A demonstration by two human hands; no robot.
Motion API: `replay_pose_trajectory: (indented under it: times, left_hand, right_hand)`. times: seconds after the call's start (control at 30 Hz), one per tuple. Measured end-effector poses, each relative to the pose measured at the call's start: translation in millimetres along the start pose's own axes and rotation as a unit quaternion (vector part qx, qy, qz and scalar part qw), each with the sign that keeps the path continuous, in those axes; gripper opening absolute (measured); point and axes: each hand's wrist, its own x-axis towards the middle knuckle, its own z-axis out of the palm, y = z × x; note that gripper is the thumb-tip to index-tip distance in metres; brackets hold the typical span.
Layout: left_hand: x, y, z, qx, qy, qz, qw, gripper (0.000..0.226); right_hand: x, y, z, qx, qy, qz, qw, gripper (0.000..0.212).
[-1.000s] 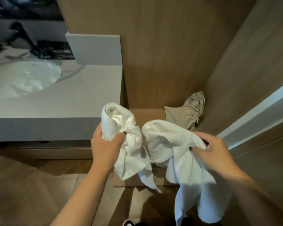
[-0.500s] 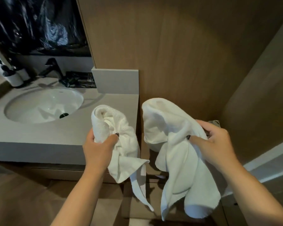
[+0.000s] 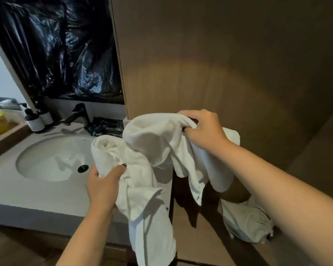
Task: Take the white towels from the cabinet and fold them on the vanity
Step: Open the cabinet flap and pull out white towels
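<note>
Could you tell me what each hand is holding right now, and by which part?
The left hand grips one white towel by its bunched middle; the right hand pinches a second white towel by its bunched upper part.

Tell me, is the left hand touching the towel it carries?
Touching. The head view shows the left hand gripping the rolled white towel, its thumb pressed across the cloth and the fingers wrapped behind it.
</note>
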Motion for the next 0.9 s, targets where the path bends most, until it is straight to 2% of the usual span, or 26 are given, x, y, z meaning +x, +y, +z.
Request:
replay_pose_trajectory:
  times: [0.13, 0.3, 0.43, 0.53, 0.63, 0.73, 0.83, 0.9]
  left_hand:
    - [47.0, 15.2, -3.0, -0.034, 0.007, -0.003, 0.999, 0.035]
    - [121.4, 28.1, -6.2, -0.027, -0.012, -0.008, 1.0, 0.032]
    - [186.5, 26.6, -12.1, 0.02, -0.023, -0.014, 0.999, 0.041]
    - [225.7, 19.8, -10.4, 0.033, -0.04, -0.025, 0.998, 0.037]
    - [248.6, 10.0, -8.1, 0.057, -0.054, -0.031, 0.996, 0.027]
    - [263.6, 5.4, -10.1, 0.066, -0.06, -0.045, 0.995, 0.034]
    - [271.5, 6.4, -16.2, 0.078, -0.058, -0.053, 0.994, 0.03]
    - [276.4, 11.2, -19.8, 0.065, -0.06, -0.061, 0.994, 0.028]
  right_hand:
    - [62.6, -3.4, 36.5, -0.029, 0.02, -0.025, 0.999, 0.047]
    - [110.2, 12.0, 105.7, -0.044, 0.105, -0.021, 0.993, 0.04]
    - [117.2, 45.5, 176.4, -0.169, 0.026, -0.088, 0.981, 0.037]
    - [106.0, 77.1, 224.2, -0.233, -0.018, -0.121, 0.965, 0.044]
    - [92.2, 95.5, 261.8, -0.276, -0.01, -0.111, 0.955, 0.048]
    - [84.9, 102.2, 284.1, -0.285, 0.015, -0.103, 0.953, 0.054]
    - [72.4, 104.9, 296.2, -0.282, -0.038, -0.088, 0.955, 0.073]
    - [67.5, 104.3, 302.5, -0.276, -0.091, -0.048, 0.956, 0.068]
